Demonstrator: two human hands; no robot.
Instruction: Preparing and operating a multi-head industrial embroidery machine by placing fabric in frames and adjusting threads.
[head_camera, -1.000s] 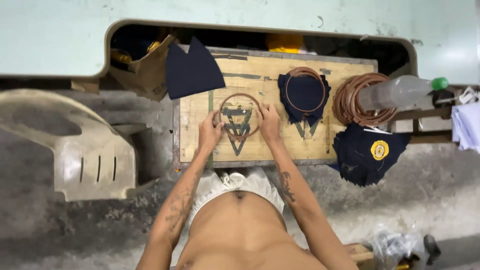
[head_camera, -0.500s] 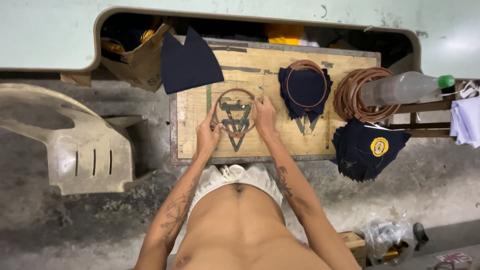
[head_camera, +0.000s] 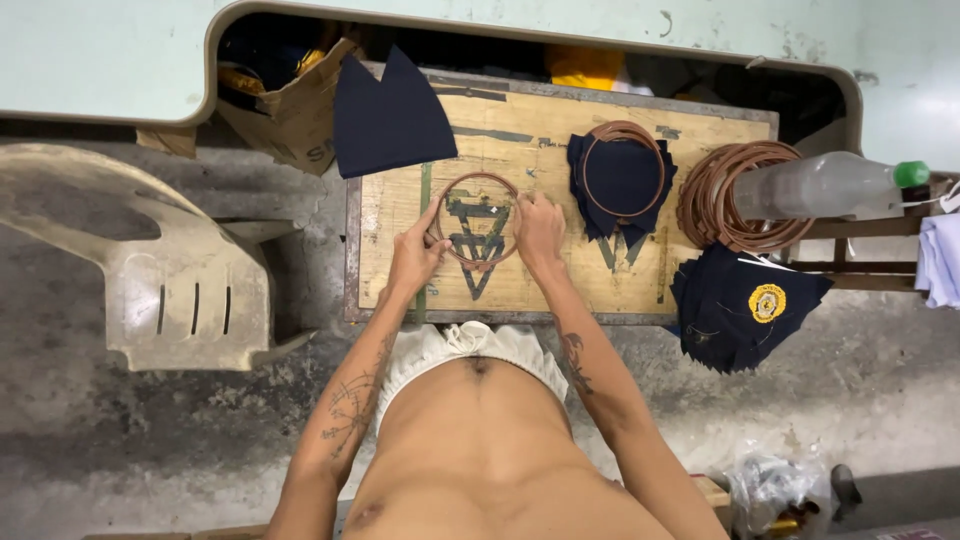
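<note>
**Two hands on a brown ring**

The left hand (head_camera: 415, 255) and the right hand (head_camera: 538, 228) each pinch one side of a thin brown ring (head_camera: 476, 217). It lies flat on the wooden tabletop (head_camera: 540, 135), near a pile of dark blue cloth (head_camera: 620, 185).

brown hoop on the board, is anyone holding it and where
Yes: both hands grip the thin brown hoop by its rim, the left hand on its left edge, the right hand on its right edge.

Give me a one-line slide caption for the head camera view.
Both hands, left hand and right hand, hold a thin brown ring on a worn wooden board.
</note>
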